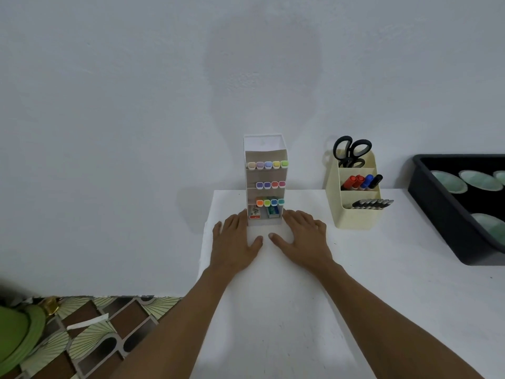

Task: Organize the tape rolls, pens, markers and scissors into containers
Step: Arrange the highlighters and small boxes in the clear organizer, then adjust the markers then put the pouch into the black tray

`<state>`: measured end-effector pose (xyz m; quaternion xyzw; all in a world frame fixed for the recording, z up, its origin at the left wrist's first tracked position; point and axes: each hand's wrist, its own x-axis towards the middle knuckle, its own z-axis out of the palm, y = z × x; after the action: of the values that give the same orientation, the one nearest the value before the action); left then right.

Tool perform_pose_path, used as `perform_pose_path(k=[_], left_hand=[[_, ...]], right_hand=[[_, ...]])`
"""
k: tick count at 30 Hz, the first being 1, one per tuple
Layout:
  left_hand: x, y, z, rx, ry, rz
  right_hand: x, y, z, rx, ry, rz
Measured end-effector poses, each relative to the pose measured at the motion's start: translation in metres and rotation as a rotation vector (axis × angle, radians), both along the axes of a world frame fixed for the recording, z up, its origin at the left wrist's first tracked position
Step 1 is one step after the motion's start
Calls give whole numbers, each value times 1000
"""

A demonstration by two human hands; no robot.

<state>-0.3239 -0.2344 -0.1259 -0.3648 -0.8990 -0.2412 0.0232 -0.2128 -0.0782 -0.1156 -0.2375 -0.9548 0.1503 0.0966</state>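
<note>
On the white table (382,283), the tall marker rack (264,181) stands upright between both hands. The left hand (235,242) and right hand (302,240) lie flat, fingers spread, holding nothing, equally near its base

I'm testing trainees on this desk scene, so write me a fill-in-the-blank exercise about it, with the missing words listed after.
1. The scissors stand in the ____ compartment of the cream organizer.
2. The tall white rack holds ____ rows of highlighters.
3. Both hands, left and right, lie flat on the ____, one on each side of the rack's base.
4. The tape rolls lie in the ____ tray.

Missing words: back; three; table; black
</note>
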Motion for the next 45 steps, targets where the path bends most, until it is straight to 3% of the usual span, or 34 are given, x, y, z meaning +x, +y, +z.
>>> perform_pose_path(k=[24, 28, 31, 34, 39, 42, 45], left_hand=[[2, 0, 1, -16, -26, 26], [5, -2, 3, 76, -62, 91], [14, -5, 7, 196, 108, 80], [28, -1, 9, 215, 140, -19], [67, 42, 9, 176, 43, -217], [87, 75, 14, 182, -61, -265], [103, 107, 23, 184, -289, -242]], right_hand=[[1, 0, 3, -22, -72, 10], [4, 2, 9, -180, 44, -37], [14, 5, 14, -397, 210, -82], [35, 7, 19, -503, 305, -57], [100, 33, 20, -489, 461, -106], [126, 61, 20, -426, 505, -288], [135, 88, 22, -417, 504, -467]])
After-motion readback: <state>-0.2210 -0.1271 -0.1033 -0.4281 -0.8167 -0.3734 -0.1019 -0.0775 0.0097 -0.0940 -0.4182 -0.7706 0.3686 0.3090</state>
